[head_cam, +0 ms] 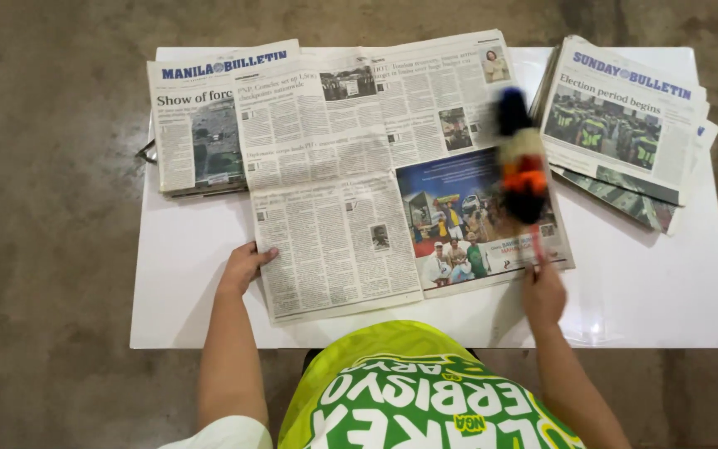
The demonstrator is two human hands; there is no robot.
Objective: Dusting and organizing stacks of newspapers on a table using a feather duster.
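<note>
Two hands work here: my left hand (243, 266) lies flat and spread on the open newspaper's (351, 183) left edge, pinning the thin, floppy sheet to the white table (625, 308). My right hand (543, 293) grips the thin handle of a light, soft multicoloured feather duster (521, 158), its blurred head above the hand over the right page.

You have one view only, from the head camera, looking almost straight down on the white table (625, 308) from fairly high above it; the whole tabletop fits, floor showing on every side.
</note>
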